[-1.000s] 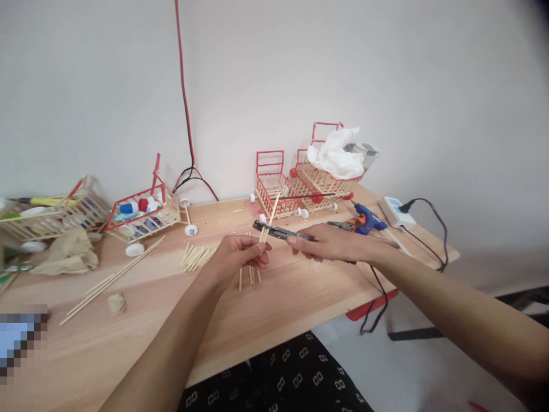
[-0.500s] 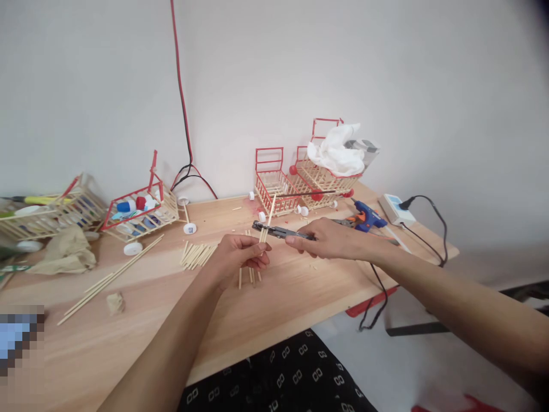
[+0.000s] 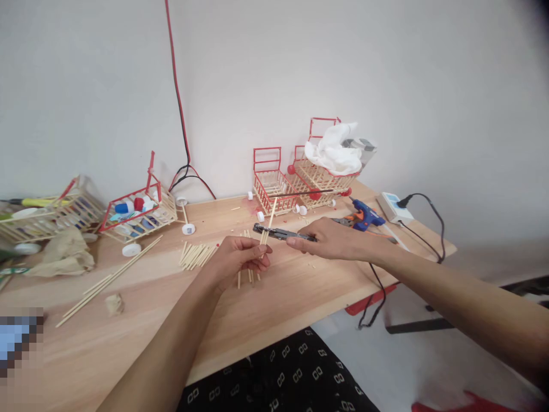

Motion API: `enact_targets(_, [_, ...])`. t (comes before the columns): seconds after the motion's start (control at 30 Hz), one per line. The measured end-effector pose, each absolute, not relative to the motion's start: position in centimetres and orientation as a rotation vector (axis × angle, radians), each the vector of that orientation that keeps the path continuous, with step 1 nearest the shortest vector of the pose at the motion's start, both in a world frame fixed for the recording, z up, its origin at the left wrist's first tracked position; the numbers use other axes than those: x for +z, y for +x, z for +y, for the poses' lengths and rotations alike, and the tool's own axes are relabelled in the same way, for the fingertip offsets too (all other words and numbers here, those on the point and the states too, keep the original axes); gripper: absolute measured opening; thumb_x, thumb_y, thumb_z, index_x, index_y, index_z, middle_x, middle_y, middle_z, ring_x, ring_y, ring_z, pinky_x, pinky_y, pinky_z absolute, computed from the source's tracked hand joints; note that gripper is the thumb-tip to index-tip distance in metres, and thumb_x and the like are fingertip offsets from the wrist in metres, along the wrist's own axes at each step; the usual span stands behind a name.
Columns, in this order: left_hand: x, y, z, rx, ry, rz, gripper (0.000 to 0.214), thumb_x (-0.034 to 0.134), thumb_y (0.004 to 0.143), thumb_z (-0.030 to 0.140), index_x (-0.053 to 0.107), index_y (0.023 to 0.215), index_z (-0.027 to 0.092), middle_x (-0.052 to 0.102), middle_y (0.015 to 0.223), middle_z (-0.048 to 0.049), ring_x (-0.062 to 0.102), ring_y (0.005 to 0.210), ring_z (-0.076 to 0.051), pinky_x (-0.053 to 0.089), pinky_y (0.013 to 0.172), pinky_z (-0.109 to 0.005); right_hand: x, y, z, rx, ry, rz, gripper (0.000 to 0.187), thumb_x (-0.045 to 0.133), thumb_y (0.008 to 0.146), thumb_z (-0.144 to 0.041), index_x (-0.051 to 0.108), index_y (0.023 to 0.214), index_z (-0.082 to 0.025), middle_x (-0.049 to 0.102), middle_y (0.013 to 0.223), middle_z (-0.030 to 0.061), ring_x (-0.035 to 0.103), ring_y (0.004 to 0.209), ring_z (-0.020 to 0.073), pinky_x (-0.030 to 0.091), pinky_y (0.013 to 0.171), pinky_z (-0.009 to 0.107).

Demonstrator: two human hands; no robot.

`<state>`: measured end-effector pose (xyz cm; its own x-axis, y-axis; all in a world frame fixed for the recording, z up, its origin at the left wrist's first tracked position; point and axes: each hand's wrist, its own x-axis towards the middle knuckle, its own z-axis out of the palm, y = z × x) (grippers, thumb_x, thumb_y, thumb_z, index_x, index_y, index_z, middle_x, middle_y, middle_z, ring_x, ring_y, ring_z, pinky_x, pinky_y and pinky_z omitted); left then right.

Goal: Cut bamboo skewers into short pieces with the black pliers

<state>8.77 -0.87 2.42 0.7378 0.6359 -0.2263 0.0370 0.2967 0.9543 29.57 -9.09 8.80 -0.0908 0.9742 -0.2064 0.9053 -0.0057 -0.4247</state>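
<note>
Pinched in my left hand point(image 3: 245, 255) are thin wooden sticks point(image 3: 272, 214), one of them standing well above the fingers. My right hand point(image 3: 330, 239) is wrapped around a dark metal pliers-like cutting tool point(image 3: 283, 232), whose jaws lie across the sticks just above my left fingertips. Whether the jaws are fully closed is too small to tell. More sticks lie on the table beneath my left hand, partly hidden by it. A pile of short cut sticks point(image 3: 196, 256) is just left of that hand.
Small stick-built carts point(image 3: 274, 191) with red rims stand along the wall; one bears a white plastic bag point(image 3: 332, 151). Another cart point(image 3: 141, 214) holds bottle caps. At right are a blue glue gun point(image 3: 366, 216) and a power strip point(image 3: 392, 207). Long sticks point(image 3: 107, 281) lie left.
The view has shifted very slightly. Both hands, the sticks and the tool keep nearly the same positions, with the tall stick leaning a touch more to the right.
</note>
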Motion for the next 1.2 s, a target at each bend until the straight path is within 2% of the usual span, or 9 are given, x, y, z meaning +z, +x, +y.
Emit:
enact_targets(0.9, [2.85,8.65,-0.97,0.444,1.182,0.599,0.022,0.074,0.067,0.03,0.069,0.075,0.009,0.065,0.063,-0.0038,0.058,0.056,-0.009,0.047,0.057,-0.021,9.1,29.84,-9.04,0.657,-1.987,-2.183,0.061,0.033,0.082,-0.069,0.057,0.066,-0.015,0.049,0.053,-0.0001,0.041,0.047,0.0103,0.024,0.047,0.025])
enact_targets(1.07, [2.62,8.55,-0.8,0.413,1.174,0.585,0.023,0.073,0.069,0.031,0.07,0.078,0.01,0.065,0.065,-0.0036,0.059,0.057,-0.009,0.047,0.059,-0.021,9.04,29.79,-9.14,0.599,-1.999,-2.202,0.06,0.032,0.082,-0.069,0.052,0.063,-0.016,0.048,0.053,-0.0003,0.041,0.048,0.0101,0.024,0.047,0.025])
enact_targets(1.2, [2.58,8.59,-0.84,0.41,1.196,0.585,0.023,0.073,0.068,0.032,0.07,0.075,0.01,0.066,0.066,-0.0041,0.059,0.057,-0.01,0.047,0.06,-0.022,8.9,29.84,-9.31,0.565,-1.998,-2.217,0.059,0.031,0.082,-0.069,0.043,0.057,-0.017,0.041,0.05,-0.0018,0.036,0.046,0.0088,0.021,0.047,0.025])
